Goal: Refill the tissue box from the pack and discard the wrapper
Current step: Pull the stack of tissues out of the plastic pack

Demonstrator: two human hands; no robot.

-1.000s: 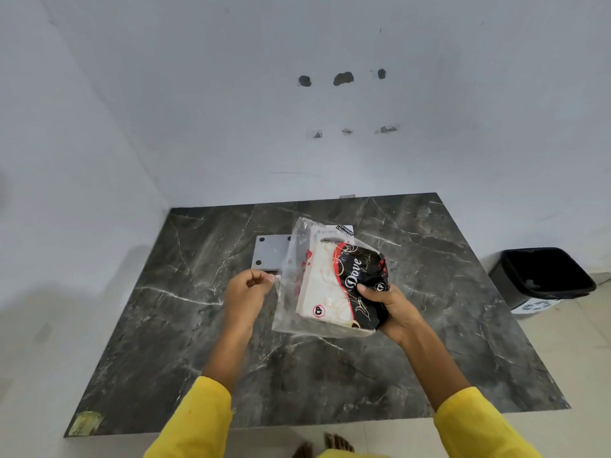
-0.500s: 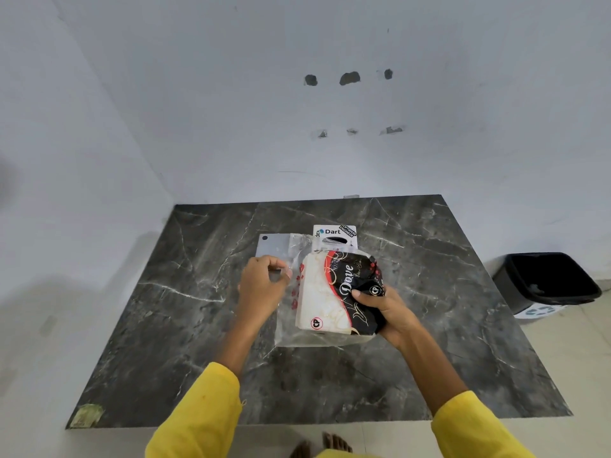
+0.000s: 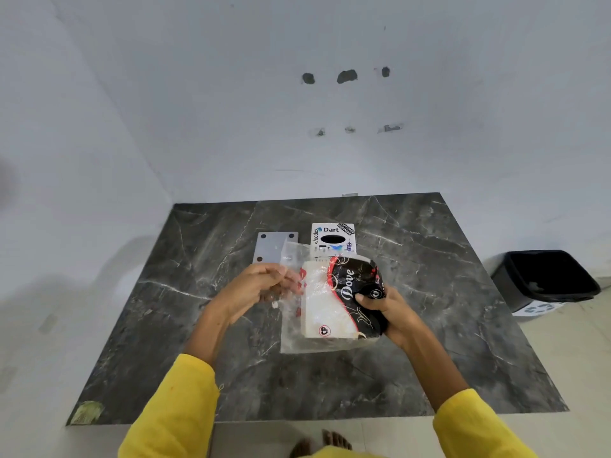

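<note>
Above the middle of the dark marble table [image 3: 446, 342] I hold a tissue pack [image 3: 334, 302] with a clear plastic wrapper and a black, red and white "Dove" print. My right hand [image 3: 386, 309] grips its black right end. My left hand [image 3: 261, 285] has its fingers on the loose clear plastic at the pack's left edge. Behind the pack stands the white tissue box [image 3: 333, 238], marked "Dart", with a black oval slot on top. A flat grey plate [image 3: 274, 246] with dark corner dots lies to the box's left.
A black waste bin [image 3: 545, 279] stands on the floor off the table's right side. White walls close in the table at the back and left. My bare foot [image 3: 317, 444] shows below the table's near edge.
The pack has come lower and nearer, uncovering the white box behind it. My left hand moved right, from a pinch on the wrapper's left edge to fingers spread into the loose plastic.
</note>
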